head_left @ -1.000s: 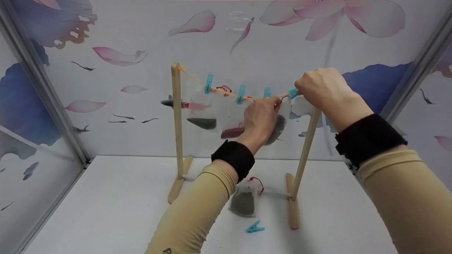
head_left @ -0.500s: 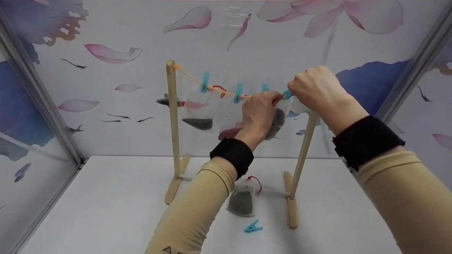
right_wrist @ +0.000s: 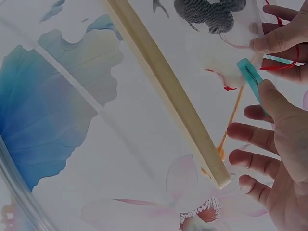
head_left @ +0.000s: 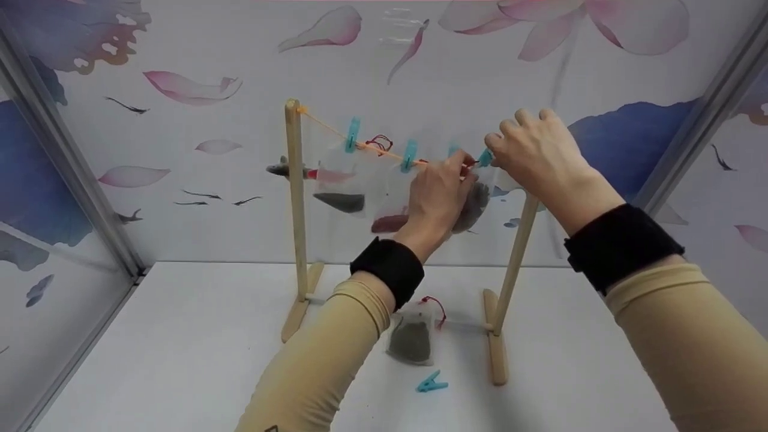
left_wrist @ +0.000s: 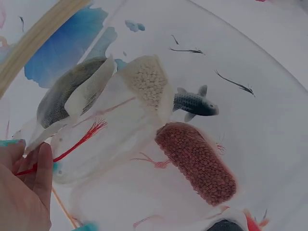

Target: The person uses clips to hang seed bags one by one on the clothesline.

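My left hand [head_left: 437,195] pinches the top of a sheer drawstring bag [left_wrist: 72,94] with dark contents, up against the orange string [head_left: 383,151]. A red cord [left_wrist: 79,142] runs between its fingers. From the right, my right hand [head_left: 540,150] pinches a blue clothespin [right_wrist: 250,77] between thumb and forefinger, its other fingers spread loosely. The clothespin's tip is right at the bag's top edge and the string. Left of the hands, more blue clothespins [head_left: 353,135] sit on the string, with a dark-filled bag [head_left: 339,201] and a reddish-filled bag [head_left: 389,223] hanging below.
The string spans a wooden rack with a left post [head_left: 296,204] and a right post [head_left: 517,264]. On the white table [head_left: 198,336] lie another drawstring bag [head_left: 411,339] and a loose blue clothespin [head_left: 432,381]. A wall with printed flowers and fish stands behind.
My right hand's fingers have loosened from a tight curl and lifted, while thumb and forefinger stay on the clothespin. The left hand stays at the bag's top, its fingers slightly shifted.
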Demonstrator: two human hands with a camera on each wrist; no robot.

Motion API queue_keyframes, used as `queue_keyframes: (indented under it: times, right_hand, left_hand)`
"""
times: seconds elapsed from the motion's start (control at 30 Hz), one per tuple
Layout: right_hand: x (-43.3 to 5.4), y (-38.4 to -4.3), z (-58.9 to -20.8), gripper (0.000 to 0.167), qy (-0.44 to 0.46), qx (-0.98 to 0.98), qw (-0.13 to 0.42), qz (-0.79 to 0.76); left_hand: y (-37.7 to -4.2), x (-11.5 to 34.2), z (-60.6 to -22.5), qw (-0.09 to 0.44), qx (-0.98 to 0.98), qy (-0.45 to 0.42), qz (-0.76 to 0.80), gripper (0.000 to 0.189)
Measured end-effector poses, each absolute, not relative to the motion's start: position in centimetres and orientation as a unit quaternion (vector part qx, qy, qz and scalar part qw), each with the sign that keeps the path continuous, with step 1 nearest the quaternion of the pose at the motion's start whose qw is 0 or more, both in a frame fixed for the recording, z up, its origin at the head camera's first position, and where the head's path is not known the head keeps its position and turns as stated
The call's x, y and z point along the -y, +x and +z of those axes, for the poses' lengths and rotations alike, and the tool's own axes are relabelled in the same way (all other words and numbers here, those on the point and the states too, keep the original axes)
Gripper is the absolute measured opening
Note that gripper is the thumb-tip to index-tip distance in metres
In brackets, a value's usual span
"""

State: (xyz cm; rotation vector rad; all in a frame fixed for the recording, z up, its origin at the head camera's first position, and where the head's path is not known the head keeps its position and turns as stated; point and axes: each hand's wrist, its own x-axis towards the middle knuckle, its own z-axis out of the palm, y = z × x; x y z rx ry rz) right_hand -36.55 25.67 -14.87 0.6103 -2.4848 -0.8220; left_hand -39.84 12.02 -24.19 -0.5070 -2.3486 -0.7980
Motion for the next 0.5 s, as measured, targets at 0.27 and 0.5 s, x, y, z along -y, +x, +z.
queue_keyframes:
  times: [0.27, 0.5]
  right_hand:
    - [-26.2, -37.8, -17.2, 0.037, 0.235, 0.882, 0.329, -0.243]
    - [-26.3, -39.1, -20.4, 0.039, 0.309, 0.818, 0.431, -0.223]
  left_hand:
    - [-39.3, -9.4, -26.9, 0.352, 0.875, -0.226, -0.242, 0.042]
    - [-38.9, -7.3, -30.2, 0.359, 0.871, -0.228, -0.246, 0.045]
